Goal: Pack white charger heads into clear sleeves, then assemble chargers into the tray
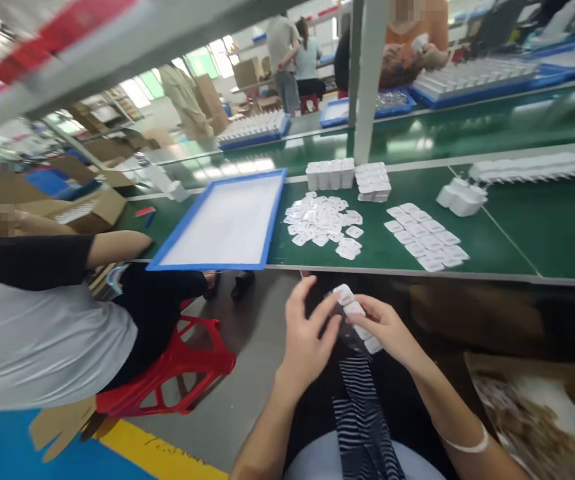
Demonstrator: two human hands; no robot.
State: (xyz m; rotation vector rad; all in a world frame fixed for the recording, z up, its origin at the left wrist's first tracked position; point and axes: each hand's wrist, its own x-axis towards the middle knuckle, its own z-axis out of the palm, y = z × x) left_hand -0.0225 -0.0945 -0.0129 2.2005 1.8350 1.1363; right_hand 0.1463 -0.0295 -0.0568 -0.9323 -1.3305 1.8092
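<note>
Right grip (387, 327) pinching a short strip of white pieces (354, 310) between thumb and fingers, strip tilted, held in front of the table edge and above the lap. Left grip (307, 333) right beside it, fingers spread, a fingertip at the strip's upper end; can't tell if it pinches anything. White band (467, 447) on right wrist. Black-and-white striped cloth (360, 400) below the hands. Beyond, on green table (557, 227): loose pile of white pieces (317, 217) ahead of the left grip, slanted grid of white pieces (427, 237) farther right, near the edge. Behind the pile, white block stack (330, 175) with smaller stack (373, 183) just beside it. White cluster (462, 197) behind the grid, long white row (542, 165) at far right. Blue-rimmed tray (222, 213) left of the pile, white inside, front edge at the table edge. Co-worker in grey and black (42, 320) sits at left on red stool (192, 367). Open carton (492, 373) low right, contents blurred.
</note>
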